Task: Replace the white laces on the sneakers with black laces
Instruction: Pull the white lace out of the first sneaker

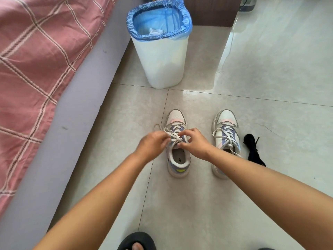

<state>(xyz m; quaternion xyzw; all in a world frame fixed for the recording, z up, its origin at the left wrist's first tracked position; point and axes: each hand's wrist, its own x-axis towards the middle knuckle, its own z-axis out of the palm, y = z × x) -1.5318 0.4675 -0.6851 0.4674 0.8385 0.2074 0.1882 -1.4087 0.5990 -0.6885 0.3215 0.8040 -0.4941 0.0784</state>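
Both my hands meet over the left sneaker at the centre of the frame. My left hand is blurred, its fingers curled at the white lace; my right hand pinches the same lace near the tongue, so each grip is closed on it. The right sneaker stands just to the right on the floor, still laced white. The black laces lie bundled beside it. A bin stands in the upper centre.
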